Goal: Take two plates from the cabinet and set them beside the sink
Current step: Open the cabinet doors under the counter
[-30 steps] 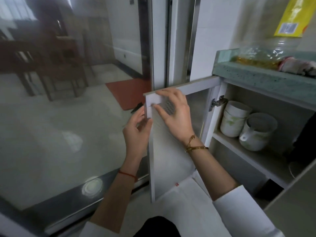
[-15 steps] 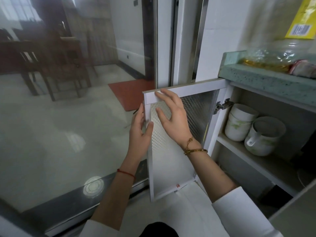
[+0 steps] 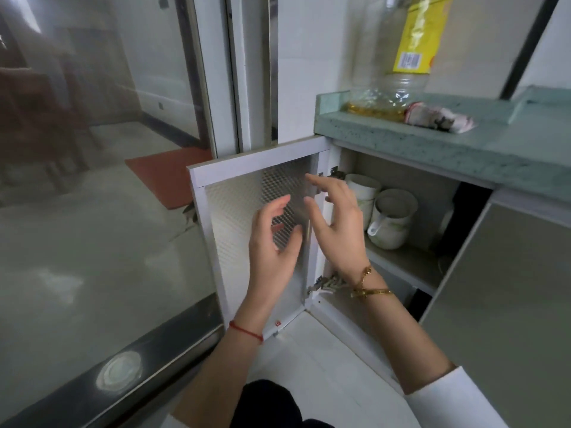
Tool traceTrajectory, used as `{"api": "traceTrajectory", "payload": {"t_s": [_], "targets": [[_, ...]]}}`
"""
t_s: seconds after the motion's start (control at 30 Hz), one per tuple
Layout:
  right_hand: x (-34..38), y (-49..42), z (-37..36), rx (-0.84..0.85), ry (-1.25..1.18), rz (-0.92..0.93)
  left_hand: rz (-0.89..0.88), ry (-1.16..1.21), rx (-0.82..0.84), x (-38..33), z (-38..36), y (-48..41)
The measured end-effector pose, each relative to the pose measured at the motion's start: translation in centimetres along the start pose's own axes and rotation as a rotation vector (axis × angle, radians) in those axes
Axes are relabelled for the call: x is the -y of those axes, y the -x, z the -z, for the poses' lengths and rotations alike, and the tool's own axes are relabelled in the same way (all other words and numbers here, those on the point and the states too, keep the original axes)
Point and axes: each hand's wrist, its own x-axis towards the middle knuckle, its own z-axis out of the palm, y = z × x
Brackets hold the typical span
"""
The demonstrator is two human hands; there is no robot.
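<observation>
The low cabinet's white-framed door [image 3: 234,211] with a patterned glass panel stands swung wide open to the left. Inside, on the cabinet shelf [image 3: 401,267], stand stacked white bowls [image 3: 361,186] and a white lidded pot with a spout [image 3: 392,217]. No plates show; the cabinet's right part is dark and partly hidden by a grey door. My left hand [image 3: 272,242] hovers in front of the door panel, fingers apart, holding nothing. My right hand [image 3: 336,223] is at the cabinet opening near the hinge side, fingers spread and empty.
A green speckled countertop [image 3: 432,140] runs above the cabinet, carrying a large oil bottle with a yellow label [image 3: 398,66] and a crumpled cloth [image 3: 438,117]. A grey cabinet door [image 3: 506,304] is at the right. A glass sliding door [image 3: 92,211] fills the left.
Both hands let go of the door's outer edge and moved right toward the cabinet opening. The door has swung further open. My view shifted right and down.
</observation>
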Motion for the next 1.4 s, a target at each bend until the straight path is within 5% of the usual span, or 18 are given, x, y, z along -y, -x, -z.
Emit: {"api": "traceTrajectory", "payload": {"t_s": [0.47, 0.8, 1.07, 1.4], "targets": [[-4.5, 3.5, 11.1, -0.339, 0.397, -0.259, 0.354, 0.579, 0.629, -0.1, -14.7, -1.4], [-3.1, 2.9, 12.3, -0.570, 0.698, -0.431, 0.266, 0.615, 1.032, -0.3, -21.3, -4.0], [-3.5, 2.3, 14.1, -0.593, 0.830, -0.512, 0.332, 0.605, 1.143, -1.4, -26.1, -3.9], [-4.4, 3.6, 13.6, -0.629, 0.856, -0.406, 0.153, 0.624, 1.015, -0.8, -23.5, -1.5]]}}
